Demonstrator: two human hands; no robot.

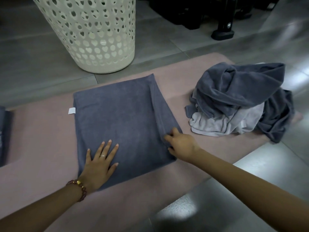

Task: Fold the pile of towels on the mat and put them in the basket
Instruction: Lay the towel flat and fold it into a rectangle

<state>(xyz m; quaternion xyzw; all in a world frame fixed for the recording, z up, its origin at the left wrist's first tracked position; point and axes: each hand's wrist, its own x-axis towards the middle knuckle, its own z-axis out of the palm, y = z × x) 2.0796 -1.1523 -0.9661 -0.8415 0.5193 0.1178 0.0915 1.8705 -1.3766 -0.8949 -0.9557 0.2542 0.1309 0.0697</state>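
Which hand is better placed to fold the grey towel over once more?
The right hand: it pinches the right edge of the grey towel, while the left hand lies flat on it, probably holding it down.

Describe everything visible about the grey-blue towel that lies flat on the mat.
The grey-blue towel is soft terry-like cloth, folded to a rough square, lying flat on the pink mat. A white label sticks out at its left edge. The left hand presses flat on it; the right hand pinches its right edge fold.

Matt terry towel [120, 114], perforated plastic basket [93, 34], glossy floor tiles [250, 190]
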